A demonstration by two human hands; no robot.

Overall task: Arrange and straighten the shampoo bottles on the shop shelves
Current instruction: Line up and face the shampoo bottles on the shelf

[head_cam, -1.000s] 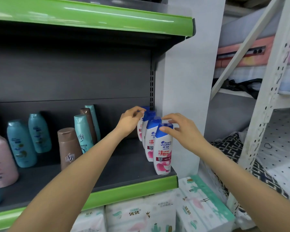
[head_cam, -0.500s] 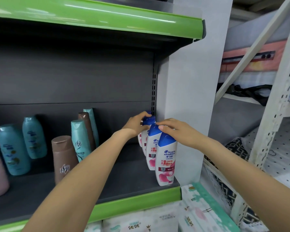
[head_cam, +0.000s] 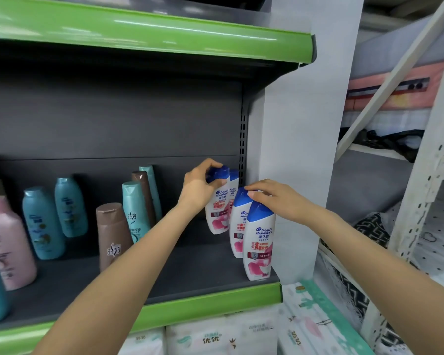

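**Ana:** At the right end of the shelf (head_cam: 185, 275), how do the bottles stand?

**Ben:** Four white shampoo bottles with blue caps, all upright, long axis vertical, caps up, in a row running from the green front edge back toward the panel. The front bottle (head_cam: 259, 248) faces its label outward; the left hand (head_cam: 199, 187) has its grip curled round the cap of the third bottle (head_cam: 217, 201), and that one leans slightly.

**Ana:** And the right hand (head_cam: 272, 198)?

**Ben:** Its fingers lie over the caps of the front bottle and the second bottle (head_cam: 237, 226), thumb against a cap; a loose grip.

**Ana:** What's hard to see?

**Ben:** The rearmost bottle (head_cam: 234, 180) is mostly hidden behind the third. Leftward stand teal bottles (head_cam: 135, 213), a brown bottle (head_cam: 112, 237) and a pink bottle (head_cam: 8, 242), the leftmost cut off. Tissue packs (head_cam: 215, 336) sit below
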